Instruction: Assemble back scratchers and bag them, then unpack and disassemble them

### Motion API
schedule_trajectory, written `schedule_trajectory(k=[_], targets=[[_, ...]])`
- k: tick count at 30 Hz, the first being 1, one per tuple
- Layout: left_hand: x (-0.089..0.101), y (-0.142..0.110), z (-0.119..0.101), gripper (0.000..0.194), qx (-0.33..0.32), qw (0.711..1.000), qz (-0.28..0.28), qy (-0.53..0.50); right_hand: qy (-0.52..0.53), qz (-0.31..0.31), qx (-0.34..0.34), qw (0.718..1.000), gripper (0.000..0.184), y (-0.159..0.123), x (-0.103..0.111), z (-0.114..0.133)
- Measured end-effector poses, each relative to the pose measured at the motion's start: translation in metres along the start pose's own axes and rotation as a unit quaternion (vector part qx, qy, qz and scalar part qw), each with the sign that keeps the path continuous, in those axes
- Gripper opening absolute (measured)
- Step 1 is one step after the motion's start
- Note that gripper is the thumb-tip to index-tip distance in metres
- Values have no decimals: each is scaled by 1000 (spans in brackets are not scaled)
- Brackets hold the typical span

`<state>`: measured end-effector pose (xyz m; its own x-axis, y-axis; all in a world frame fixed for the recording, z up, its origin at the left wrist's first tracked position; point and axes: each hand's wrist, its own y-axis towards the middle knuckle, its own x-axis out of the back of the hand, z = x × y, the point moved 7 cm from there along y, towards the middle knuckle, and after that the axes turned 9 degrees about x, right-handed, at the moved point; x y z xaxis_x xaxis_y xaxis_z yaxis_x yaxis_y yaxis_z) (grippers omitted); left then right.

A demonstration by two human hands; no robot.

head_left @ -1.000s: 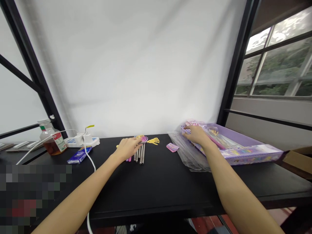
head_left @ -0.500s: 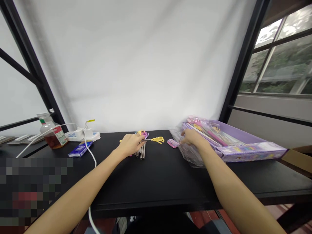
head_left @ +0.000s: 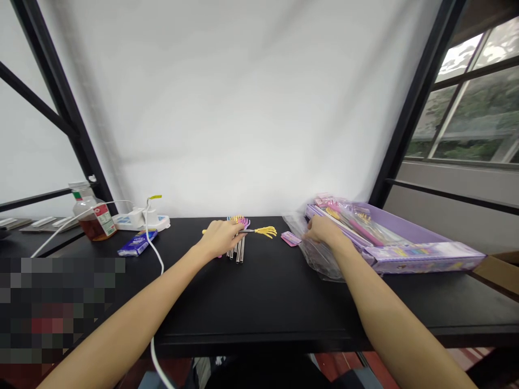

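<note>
My left hand [head_left: 219, 237] is closed around a back scratcher [head_left: 265, 232] with a yellow hand-shaped head pointing right and a thin metal shaft. Beneath that hand, several more back scratchers [head_left: 240, 252] lie side by side, metal shafts towards me, with yellow, blue and purple heads at the far end. My right hand [head_left: 324, 232] is curled, fingertips down, over a clear plastic bag [head_left: 320, 265]. Its fingertips come close to a small stack of pink cards [head_left: 291, 239]; what they grip, if anything, is hidden.
A purple open box [head_left: 425, 259] holding packaged items stands at the right, beside a cardboard box [head_left: 498, 270]. Leftward are a bottle of brown liquid [head_left: 95, 224], a blue packet [head_left: 138, 243], and a white power strip [head_left: 162, 222] whose cable [head_left: 156, 259] hangs over the table's front edge.
The whole view has shifted slightly. My right hand's fingers have drawn in a little more beside the pink cards. My left hand keeps its hold on the yellow back scratcher.
</note>
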<state>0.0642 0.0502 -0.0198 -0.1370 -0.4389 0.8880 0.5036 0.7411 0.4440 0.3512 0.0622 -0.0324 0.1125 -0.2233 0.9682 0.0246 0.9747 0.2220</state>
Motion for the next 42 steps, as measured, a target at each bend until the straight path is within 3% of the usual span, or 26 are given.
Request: schedule_trajectory(k=[5, 10, 13, 16, 18, 21, 24, 26, 28, 34, 37, 42], targets=[[-1, 0, 0, 29, 4, 1000, 12, -3, -12, 1, -51, 999, 25, -4, 4, -3], [-4, -1, 1, 28, 11, 1000, 15, -10, -25, -30, -92, 995, 26, -12, 21, 0], [-3, -1, 1, 29, 14, 999, 20, -20, -26, -102, -92, 990, 23, -18, 42, 9], [6, 0, 3, 34, 38, 993, 17, -109, 24, -230, -18, 973, 18, -26, 65, 32], [12, 2, 6, 42, 67, 964, 27, -257, 83, -302, 60, 948, 15, -33, 74, 52], [19, 5, -1, 51, 72, 848, 62, -521, 166, -360, 216, 892, 12, -46, 77, 90], [26, 7, -16, 51, 33, 733, 89, -674, 206, -324, 377, 843, 10, -56, 65, 131], [29, 6, -23, 48, 22, 686, 96, -721, 217, -277, 440, 826, 15, -60, 55, 151], [28, 5, -24, 46, 36, 655, 90, -749, 242, -243, 462, 818, 23, -62, 48, 162], [22, 2, -13, 47, 126, 604, 73, -783, 313, -226, 436, 813, 13, -63, 46, 159], [20, 1, -13, 47, 132, 612, 77, -776, 315, -221, 421, 822, 17, -61, 40, 160], [17, 0, -22, 45, 113, 647, 55, -752, 367, -201, 408, 811, 20, -58, 30, 169]])
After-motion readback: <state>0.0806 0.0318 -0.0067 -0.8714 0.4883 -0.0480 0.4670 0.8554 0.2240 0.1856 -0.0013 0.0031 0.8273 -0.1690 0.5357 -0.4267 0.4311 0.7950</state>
